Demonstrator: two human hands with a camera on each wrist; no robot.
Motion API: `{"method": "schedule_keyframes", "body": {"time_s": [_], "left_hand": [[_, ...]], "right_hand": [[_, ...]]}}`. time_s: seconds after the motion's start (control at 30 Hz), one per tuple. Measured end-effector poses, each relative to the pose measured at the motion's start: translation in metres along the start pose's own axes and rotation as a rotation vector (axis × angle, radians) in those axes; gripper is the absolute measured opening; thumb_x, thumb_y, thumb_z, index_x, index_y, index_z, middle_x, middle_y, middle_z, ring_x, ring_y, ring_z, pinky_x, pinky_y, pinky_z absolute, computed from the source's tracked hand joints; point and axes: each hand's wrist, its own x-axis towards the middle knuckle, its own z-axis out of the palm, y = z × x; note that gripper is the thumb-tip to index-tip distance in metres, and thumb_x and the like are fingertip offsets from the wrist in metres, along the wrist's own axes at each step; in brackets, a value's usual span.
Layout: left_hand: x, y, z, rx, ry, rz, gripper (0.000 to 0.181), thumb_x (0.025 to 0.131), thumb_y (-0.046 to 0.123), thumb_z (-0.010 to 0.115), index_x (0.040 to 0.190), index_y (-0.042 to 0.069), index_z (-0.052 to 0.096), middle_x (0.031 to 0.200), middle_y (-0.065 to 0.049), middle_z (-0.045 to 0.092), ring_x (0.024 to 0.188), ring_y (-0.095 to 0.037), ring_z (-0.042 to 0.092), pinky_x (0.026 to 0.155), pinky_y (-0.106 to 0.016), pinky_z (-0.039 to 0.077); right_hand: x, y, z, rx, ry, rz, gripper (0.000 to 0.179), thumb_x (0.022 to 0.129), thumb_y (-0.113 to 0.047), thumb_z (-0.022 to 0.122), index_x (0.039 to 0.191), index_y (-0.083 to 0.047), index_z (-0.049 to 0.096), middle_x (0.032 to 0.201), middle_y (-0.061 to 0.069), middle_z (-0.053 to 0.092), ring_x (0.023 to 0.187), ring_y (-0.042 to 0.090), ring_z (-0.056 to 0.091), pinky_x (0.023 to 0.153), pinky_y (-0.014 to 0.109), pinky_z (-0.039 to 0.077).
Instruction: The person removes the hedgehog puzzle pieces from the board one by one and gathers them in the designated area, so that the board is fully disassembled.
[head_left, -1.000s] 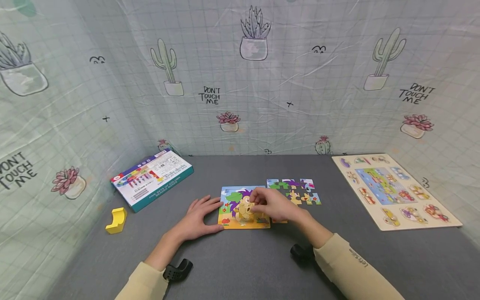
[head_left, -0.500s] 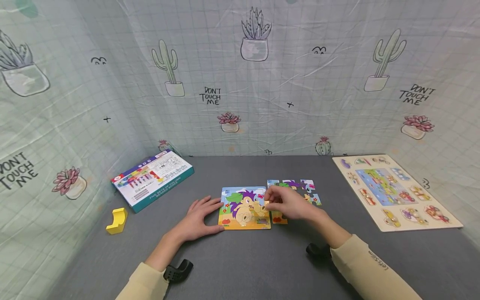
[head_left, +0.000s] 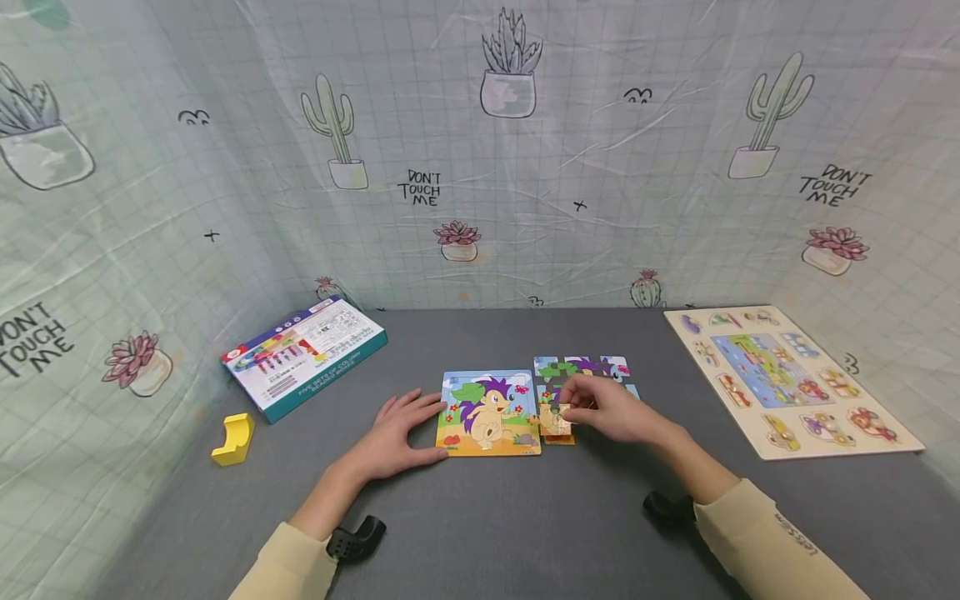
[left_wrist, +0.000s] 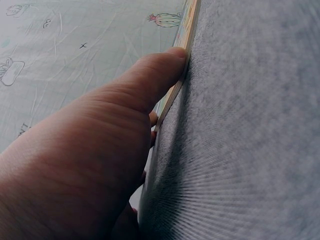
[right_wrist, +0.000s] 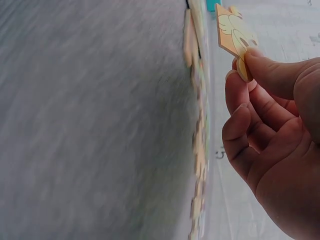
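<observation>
My right hand (head_left: 606, 408) pinches a jigsaw piece (right_wrist: 231, 31) between thumb and forefinger, raised over the loose pieces to the right of the puzzle board. Pale yellow and orange printing shows on that piece. A small board (head_left: 491, 417) with a purple-spined hedgehog picture lies flat before me. My left hand (head_left: 401, 435) rests at the board's left edge with its fingers spread; in the left wrist view the thumb (left_wrist: 165, 65) touches the rim. Several loose jigsaw pieces (head_left: 545, 367) lie right of the board, some hidden behind my right hand.
A flat white and teal box (head_left: 322, 354) lies at the back left, with a yellow curved block (head_left: 235, 439) in front of it. At the right is a large wooden picture board (head_left: 723, 417). A printed cloth (head_left: 570, 250) walls the back and sides.
My right hand has moved right, from over the hedgehog board to above the loose pieces, carrying the jigsaw piece with it. My left hand has stayed in place.
</observation>
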Motion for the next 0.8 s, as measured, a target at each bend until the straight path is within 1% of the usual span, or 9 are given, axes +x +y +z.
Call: {"method": "schedule_keyframes", "body": {"time_s": [0.2,0.47,0.8], "left_hand": [[0.000,0.000,0.000,0.004,0.001,0.002,0.073,0.087,0.046,0.076,0.146,0.009,0.056,0.153,-0.010,0.047,0.147,-0.041,0.024,0.115,-0.065,0.007],[0.000,0.000,-0.001,0.003,0.001,0.001,0.073,0.087,0.046,0.077,0.146,0.009,0.056,0.153,-0.010,0.047,0.148,-0.040,0.024,0.115,-0.065,0.007],[0.000,-0.001,0.000,0.010,0.001,-0.011,0.073,0.086,0.045,0.077,0.146,0.010,0.056,0.152,-0.010,0.047,0.148,-0.039,0.024,0.116,-0.064,0.007]], "right_hand": [[-0.009,0.009,-0.009,-0.019,0.018,0.054,0.009,0.095,-0.006,0.070,0.099,-0.007,0.062,0.087,-0.001,0.060,0.079,0.018,0.056,0.068,0.028,0.049],[-0.021,0.017,-0.019,-0.066,0.042,0.054,0.011,0.094,-0.005,0.071,0.097,-0.007,0.061,0.086,-0.002,0.060,0.079,0.016,0.057,0.069,0.029,0.049],[-0.032,0.024,-0.028,-0.069,-0.004,0.068,0.010,0.095,-0.006,0.070,0.099,-0.006,0.060,0.087,-0.002,0.058,0.078,0.014,0.055,0.069,0.028,0.048]]}}
